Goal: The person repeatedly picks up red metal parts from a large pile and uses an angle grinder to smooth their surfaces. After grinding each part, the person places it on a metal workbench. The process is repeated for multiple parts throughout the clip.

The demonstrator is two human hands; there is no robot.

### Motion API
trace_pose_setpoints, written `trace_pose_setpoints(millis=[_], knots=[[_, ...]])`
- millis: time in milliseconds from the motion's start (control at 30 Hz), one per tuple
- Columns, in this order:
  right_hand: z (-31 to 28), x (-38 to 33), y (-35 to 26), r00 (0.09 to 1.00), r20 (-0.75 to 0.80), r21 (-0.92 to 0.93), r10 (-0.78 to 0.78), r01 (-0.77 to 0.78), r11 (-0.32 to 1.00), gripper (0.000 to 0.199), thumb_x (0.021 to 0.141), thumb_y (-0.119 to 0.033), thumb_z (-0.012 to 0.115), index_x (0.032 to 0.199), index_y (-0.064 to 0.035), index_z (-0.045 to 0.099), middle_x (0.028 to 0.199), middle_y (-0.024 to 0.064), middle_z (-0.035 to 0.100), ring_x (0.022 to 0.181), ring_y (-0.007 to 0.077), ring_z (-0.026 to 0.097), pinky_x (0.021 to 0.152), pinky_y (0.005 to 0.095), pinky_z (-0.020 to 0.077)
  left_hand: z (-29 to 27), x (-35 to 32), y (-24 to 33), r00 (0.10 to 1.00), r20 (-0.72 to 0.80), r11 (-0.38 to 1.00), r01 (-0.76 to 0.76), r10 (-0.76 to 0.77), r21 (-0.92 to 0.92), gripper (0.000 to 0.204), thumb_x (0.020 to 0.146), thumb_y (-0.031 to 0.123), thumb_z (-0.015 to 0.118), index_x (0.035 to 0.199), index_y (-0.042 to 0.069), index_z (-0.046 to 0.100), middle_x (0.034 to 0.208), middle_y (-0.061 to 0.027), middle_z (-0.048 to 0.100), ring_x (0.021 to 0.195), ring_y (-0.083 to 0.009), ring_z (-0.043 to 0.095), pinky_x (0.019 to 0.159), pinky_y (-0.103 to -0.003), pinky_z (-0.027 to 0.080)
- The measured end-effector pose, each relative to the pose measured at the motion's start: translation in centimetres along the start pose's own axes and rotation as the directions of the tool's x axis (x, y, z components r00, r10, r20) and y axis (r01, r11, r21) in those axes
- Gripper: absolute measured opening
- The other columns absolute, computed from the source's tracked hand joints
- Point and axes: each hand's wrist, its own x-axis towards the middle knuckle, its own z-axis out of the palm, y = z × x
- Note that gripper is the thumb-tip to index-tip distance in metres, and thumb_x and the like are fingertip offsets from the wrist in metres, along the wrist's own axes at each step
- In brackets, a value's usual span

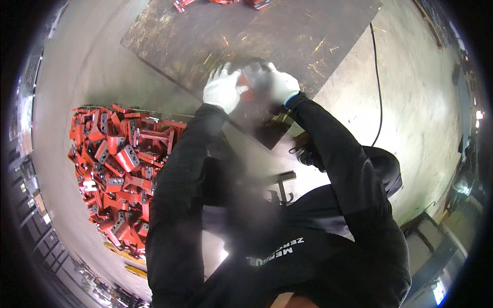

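So the red part (247, 92) sits upper middle of the frame, between my left hand (222, 88) and right hand (284, 86), long axis looking roughly up-down, though blur makes that iffy. Left looks nearer, fingers spread, thumb right by it; right's too smeared, can't tell if those fingers are clamped on anything.

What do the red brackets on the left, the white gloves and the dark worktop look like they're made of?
Red brackets: probably painted metal, with glossy red faces and bare grey end faces with holes.
White gloves: knitted fabric, likely cotton or a blend, judging by the matte, soft, close-fitting look.
Dark worktop: perhaps steel plate, dull and scuffed with pale streaks; wood can't be ruled out.
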Motion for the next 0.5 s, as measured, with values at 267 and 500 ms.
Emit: trace_pose_setpoints(millis=[267,500], knots=[[-2.9,0.2,-1.8,0.995,0.097,0.025,0.0,-0.002,1.0,0.083,0.082,-0.03,0.08,0.153,-0.0166,0.039,0.098,0.0247,0.075,0.095,0.0449,0.072,0.083,0.0526,0.057,-0.3,0.1,-0.1,0.999,0.029,1.0,-0.019,0.019,0.012,0.062,0.095,0.044,0.071,0.147,0.014,0.059,0.16,-0.0175,0.047,0.146,-0.041,0.045,0.121,-0.047,0.037],[-0.4,-2.6,1.9,0.997,-0.028,0.055,-0.074,0.075,0.996,0.083,0.078,-0.028,0.081,0.151,-0.0195,0.042,0.097,0.024,0.075,0.094,0.0452,0.072,0.082,0.0522,0.0575,0.0,0.5,0.3,0.998,0.053,1.0,-0.028,0.027,0.011,0.062,0.096,0.045,0.069,0.148,0.013,0.057,0.162,-0.0175,0.045,0.146,-0.0409,0.045,0.122,-0.047,0.036]])
